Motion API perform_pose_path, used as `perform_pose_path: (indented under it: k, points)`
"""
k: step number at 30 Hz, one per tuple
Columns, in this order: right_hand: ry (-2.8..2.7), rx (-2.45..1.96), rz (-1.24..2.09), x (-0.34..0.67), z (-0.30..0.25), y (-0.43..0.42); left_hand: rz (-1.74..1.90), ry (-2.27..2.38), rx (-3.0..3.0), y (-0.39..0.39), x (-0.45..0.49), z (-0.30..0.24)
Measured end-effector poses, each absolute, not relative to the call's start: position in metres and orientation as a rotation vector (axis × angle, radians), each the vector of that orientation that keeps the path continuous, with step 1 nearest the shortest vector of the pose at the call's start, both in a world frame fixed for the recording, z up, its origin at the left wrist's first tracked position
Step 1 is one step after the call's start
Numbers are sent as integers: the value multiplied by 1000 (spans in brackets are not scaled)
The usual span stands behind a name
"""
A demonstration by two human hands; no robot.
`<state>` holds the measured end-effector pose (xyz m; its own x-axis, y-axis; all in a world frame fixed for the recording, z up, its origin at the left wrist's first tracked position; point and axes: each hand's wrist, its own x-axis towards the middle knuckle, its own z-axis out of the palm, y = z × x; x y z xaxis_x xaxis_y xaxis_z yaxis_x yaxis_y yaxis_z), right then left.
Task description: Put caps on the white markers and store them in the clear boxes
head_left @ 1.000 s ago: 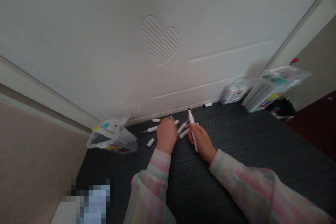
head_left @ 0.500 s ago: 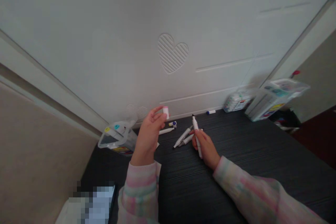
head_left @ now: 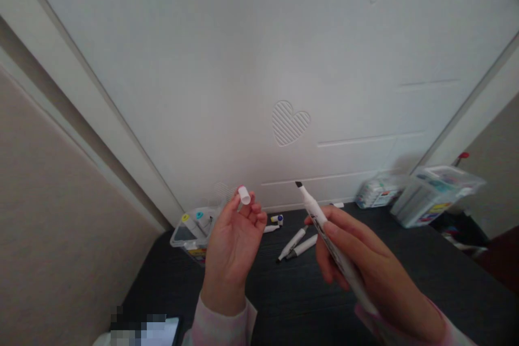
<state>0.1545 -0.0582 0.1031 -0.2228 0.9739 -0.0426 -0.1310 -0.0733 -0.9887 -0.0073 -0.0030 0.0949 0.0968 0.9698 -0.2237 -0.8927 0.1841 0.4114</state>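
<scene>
Between thumb and finger, my left hand [head_left: 234,248] pinches a white marker cap [head_left: 244,195] with a pink end, its open mouth turned toward me. My right hand [head_left: 360,259] grips an uncapped white marker [head_left: 324,225], its dark chisel tip pointing up and to the left. The cap and the marker are apart. Behind the hands, several white markers lie on the dark table, among them a marker with a dark tip [head_left: 292,243]. A small blue-and-yellow cap [head_left: 278,219] lies behind them.
A clear bin [head_left: 190,243] with yellow- and blue-capped markers stands at the left. On the right are a clear plastic pack [head_left: 377,193] and a larger clear bin [head_left: 421,205]. A phone [head_left: 162,331] lies front left. A white panel [head_left: 227,65] rises behind the table.
My right hand has come closer to me with the marker. My left hand has turned palm-up, tilting the cap's opening toward me. The camera view has tilted upward.
</scene>
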Motion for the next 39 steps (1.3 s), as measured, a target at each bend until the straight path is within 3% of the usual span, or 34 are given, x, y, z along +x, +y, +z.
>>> perform_pose_path:
  k: [9, 39]
  points:
    - [-1686, -1175, 1550, 151, 109, -58, 1376, 459, 138, -13, 2, 98]
    - [-1884, -1253, 1353, 154, 113, -51, 1594, 699, 551, -27, 10, 99]
